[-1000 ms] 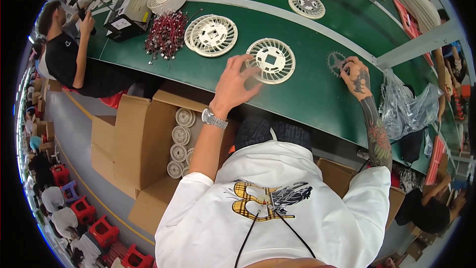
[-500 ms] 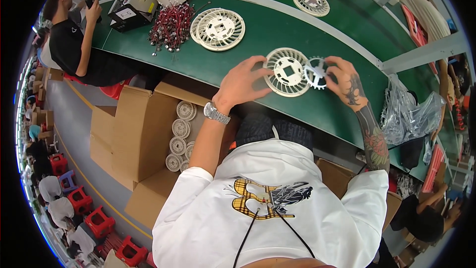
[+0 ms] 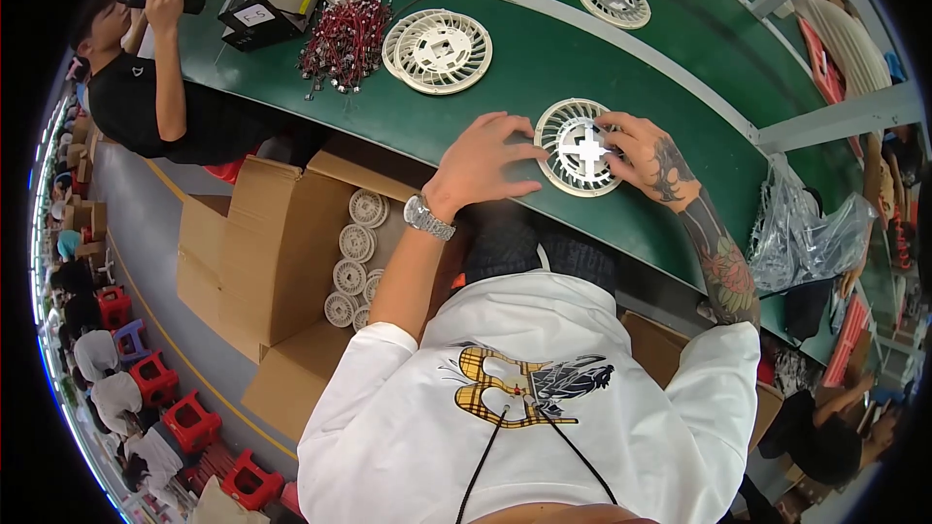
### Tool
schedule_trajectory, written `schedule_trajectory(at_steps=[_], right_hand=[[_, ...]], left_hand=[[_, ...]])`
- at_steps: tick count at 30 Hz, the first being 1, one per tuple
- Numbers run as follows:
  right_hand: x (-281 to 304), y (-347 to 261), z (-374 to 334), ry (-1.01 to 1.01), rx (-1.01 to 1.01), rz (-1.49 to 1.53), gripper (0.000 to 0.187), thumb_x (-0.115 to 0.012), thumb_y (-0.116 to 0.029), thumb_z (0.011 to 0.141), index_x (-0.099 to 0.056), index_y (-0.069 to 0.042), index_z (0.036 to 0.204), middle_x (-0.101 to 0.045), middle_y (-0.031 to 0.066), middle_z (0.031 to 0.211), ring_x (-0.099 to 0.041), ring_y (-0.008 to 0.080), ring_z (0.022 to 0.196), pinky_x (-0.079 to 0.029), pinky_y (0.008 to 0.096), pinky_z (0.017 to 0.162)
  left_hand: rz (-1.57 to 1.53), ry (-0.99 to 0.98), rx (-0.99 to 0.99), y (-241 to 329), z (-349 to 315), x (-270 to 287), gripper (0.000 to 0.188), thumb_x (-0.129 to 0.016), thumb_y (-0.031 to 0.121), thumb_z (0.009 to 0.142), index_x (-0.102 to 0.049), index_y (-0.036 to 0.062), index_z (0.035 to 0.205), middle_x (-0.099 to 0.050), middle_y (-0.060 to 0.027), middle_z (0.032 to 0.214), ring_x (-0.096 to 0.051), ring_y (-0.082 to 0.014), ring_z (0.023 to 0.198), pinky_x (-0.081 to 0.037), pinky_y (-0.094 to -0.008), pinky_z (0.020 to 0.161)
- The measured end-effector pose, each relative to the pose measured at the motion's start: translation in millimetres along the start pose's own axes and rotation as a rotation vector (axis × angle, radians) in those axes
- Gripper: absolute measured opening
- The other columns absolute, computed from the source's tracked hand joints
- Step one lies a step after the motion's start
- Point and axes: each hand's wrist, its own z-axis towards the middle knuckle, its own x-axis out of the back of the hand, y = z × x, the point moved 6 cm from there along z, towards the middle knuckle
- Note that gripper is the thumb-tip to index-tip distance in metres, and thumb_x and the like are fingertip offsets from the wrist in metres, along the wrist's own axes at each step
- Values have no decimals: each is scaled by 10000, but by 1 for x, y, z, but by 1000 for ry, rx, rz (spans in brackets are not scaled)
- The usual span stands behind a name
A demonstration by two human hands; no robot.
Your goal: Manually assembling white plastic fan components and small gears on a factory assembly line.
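Note:
A cream round slotted cover, like a fan grille, lies flat near the table's front edge. On its middle sits a bright white cross-shaped toothed piece. My right hand pinches the right side of that piece, thumb and fingers bent around it. My left hand is open at the cover's left side, fingers apart, with fingertips close to the rim. Whether they touch it, I cannot tell. How the white piece sits in the cover is partly hidden by glare and my right fingers.
More slotted covers lie stacked on the green table, left of a heap of red wires and a black box. Another cover lies beyond the pale divider. A cardboard box holds round parts. A person in black sits left.
My right hand has moved left, bringing the white toothed piece from the cover's right edge onto its middle. My left hand has come off the cover's rim slightly.

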Motion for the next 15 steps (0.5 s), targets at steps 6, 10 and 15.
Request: schedule_trajectory(at_steps=[6,10,15], right_hand=[[0,2,1,-14,-1,-5,212,-735,-70,813,-691,-34,1017,-650,90,1311,-655,313,1044,-547,410,917],[-5,1,2,-40,-3,-20,211,-737,-57,808,-691,-32,1012,-649,95,1314,-649,315,1077,-544,412,927],[-10,-1,2,-18,27,-21,211,-739,-44,810,-687,-31,1013,-646,104,1316,-640,321,1126,-540,412,945]], left_hand=[[8,-6,5,-2,0,0,388,-861,364,743,-778,192,1081,-663,-46,1204,-611,-245,1212,-425,-466,1140],[10,-9,9,-1,0,0,391,-861,369,745,-771,183,1078,-664,-46,1214,-614,-242,1212,-423,-467,1144],[4,-3,21,-3,1,0,389,-863,368,744,-761,170,1063,-664,-49,1224,-621,-245,1200,-421,-468,1148]])
